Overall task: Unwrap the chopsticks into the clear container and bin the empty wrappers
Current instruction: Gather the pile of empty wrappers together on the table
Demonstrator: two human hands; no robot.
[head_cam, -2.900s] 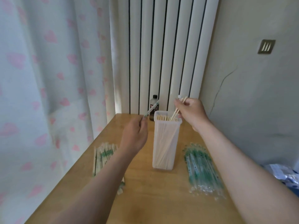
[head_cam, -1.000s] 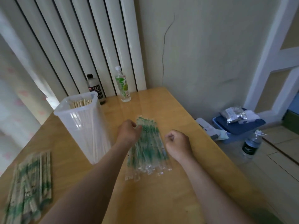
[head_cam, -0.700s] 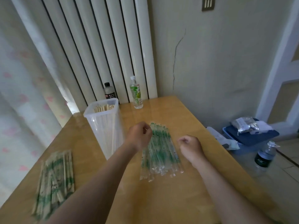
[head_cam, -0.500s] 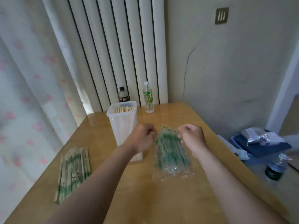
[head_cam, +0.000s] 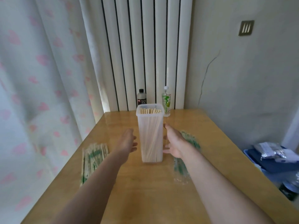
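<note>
The clear container [head_cam: 151, 135] stands upright mid-counter [head_cam: 145, 194], packed with bare chopsticks [head_cam: 150, 111]. The left hand [head_cam: 127, 141] hovers just beside its left wall, grip released, fingers spread. The right hand [head_cam: 174, 143] flanks the right wall, grip also slack and holding nothing. Whether it touches the wall is too blurred to tell.

pale curtain [head_cam: 40, 94] with pink hearts, white radiator [head_cam: 145, 46] with black gaps, green-printed wrappers [head_cam: 179, 165].

container [head_cam: 151, 135] mid-table [head_cam: 145, 191] | chopsticks [head_cam: 150, 111] inside | bottles [head_cam: 141, 98] behind | wrappers [head_cam: 191, 141] right
</note>
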